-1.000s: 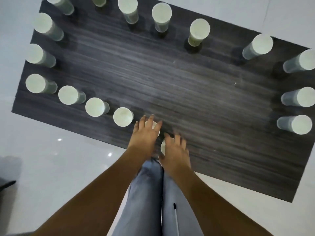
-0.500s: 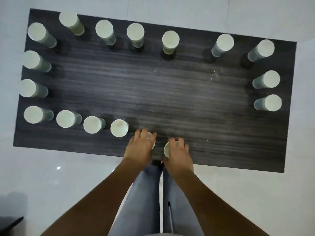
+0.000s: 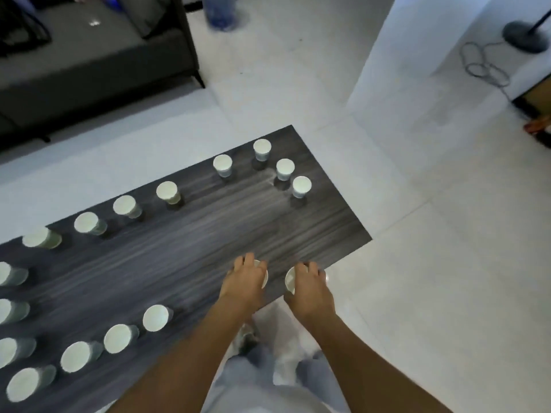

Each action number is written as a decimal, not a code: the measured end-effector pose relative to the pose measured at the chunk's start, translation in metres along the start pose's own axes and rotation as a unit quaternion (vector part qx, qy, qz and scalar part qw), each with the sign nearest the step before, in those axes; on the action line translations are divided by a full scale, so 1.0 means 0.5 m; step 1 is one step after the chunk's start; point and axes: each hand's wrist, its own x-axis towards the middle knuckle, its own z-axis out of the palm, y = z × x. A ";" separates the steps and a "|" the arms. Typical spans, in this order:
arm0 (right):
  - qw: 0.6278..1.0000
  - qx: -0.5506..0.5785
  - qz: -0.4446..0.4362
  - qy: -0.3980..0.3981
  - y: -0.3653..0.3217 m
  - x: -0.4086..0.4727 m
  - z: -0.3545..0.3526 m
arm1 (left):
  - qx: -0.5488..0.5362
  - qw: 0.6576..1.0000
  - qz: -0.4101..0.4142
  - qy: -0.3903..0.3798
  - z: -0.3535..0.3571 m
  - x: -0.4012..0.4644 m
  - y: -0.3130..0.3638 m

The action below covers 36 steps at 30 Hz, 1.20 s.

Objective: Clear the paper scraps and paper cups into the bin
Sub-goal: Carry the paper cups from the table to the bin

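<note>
Several white paper cups stand round the rim of a dark wood-grain table (image 3: 208, 234). My left hand (image 3: 246, 281) grips one paper cup (image 3: 264, 277) from above near the table's front edge; only its rim shows. My right hand (image 3: 310, 283) grips a second paper cup (image 3: 289, 280) at the table's front right edge, fingers curled over it. Other cups stand nearby, such as one (image 3: 155, 317) to the left of my left hand and a cluster (image 3: 301, 186) at the far right end. No bin and no paper scraps are in view.
A dark sofa (image 3: 89, 55) stands beyond the table at the upper left. A white pillar (image 3: 417, 49) rises at the upper right, with a fan base (image 3: 524, 35) and a coiled cable (image 3: 483, 67) on the white tiled floor. My legs are below the table edge.
The view has swung up and to the right, bringing the sofa, pillar and floor into sight. Both hands still hold their cups, which now sit nearer the table's right corner.
</note>
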 end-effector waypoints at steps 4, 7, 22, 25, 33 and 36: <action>0.995 0.048 0.061 0.062 0.157 -0.084 -0.089 | 0.057 0.994 0.091 0.006 -0.009 -0.020 0.179; 0.987 0.071 0.100 0.107 0.297 -0.155 -0.140 | 0.079 0.985 0.151 0.021 0.016 -0.043 0.325; 0.901 0.192 0.333 0.200 0.999 -0.601 -0.230 | 0.224 0.881 0.416 0.008 0.277 -0.231 1.122; 0.874 0.213 0.381 0.214 1.111 -0.672 -0.234 | 0.255 0.846 0.468 -0.018 0.326 -0.249 1.257; 0.801 0.256 0.479 0.253 1.448 -0.769 -0.317 | 0.313 0.765 0.560 -0.056 0.447 -0.233 1.662; 0.777 0.265 0.506 0.266 1.575 -0.778 -0.375 | 0.319 0.743 0.584 -0.066 0.474 -0.215 1.820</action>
